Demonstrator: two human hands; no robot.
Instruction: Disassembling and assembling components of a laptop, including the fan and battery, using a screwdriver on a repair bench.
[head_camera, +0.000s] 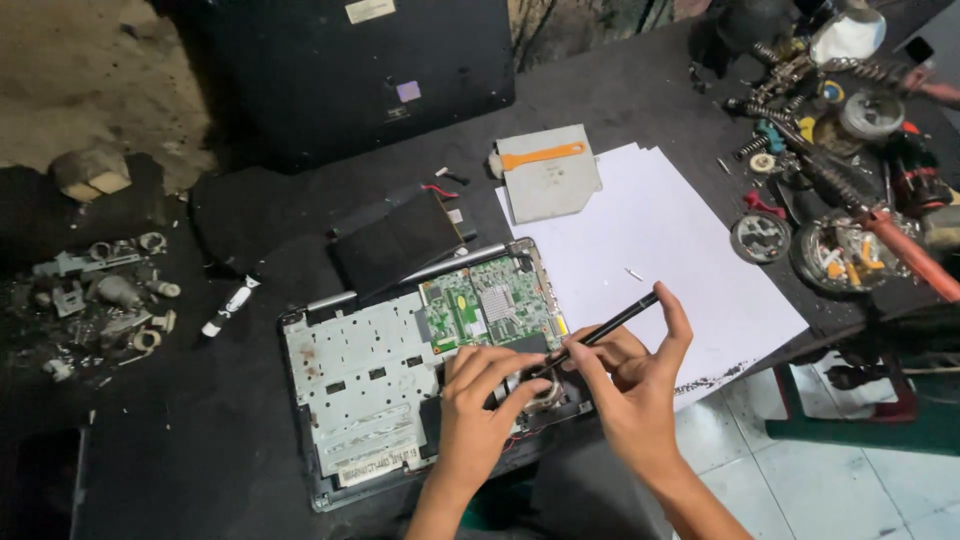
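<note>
- A scatter of small grey metal and plastic parts (105, 300) lies on the black desk (240, 210), well to the left of the opened laptop.
- A small black-and-white stick-shaped piece (231, 305) rests just left of the laptop's far-left corner.
- The opened laptop (400, 390), its cover off, sits at the desk's near edge, a silver metal plate (355, 385) filling its left half and a green circuit board (487, 303) its far-right part.
- A flat black panel (398, 240) lies tilted against the laptop's far edge; a large dark laptop lid (350, 70) stands well beyond it.
- The left hand (478, 400) presses down on the laptop's near-right corner, fingers curled and touching the dark round part there; it grips nothing that can be made out.
- The right hand (625, 385) pinches a slim black screwdriver (600, 332), tip down into the same corner, just beside the left fingers.
- A grey optical drive (548, 185) topped by an orange pry tool (545, 155) lies beyond the laptop, to its right.
- White paper sheets (650, 240) spread right of the laptop, a small screw (633, 273) on them.
- A heap of tools, springs and round tins (830, 180) crowds the desk far right of the laptop.
</note>
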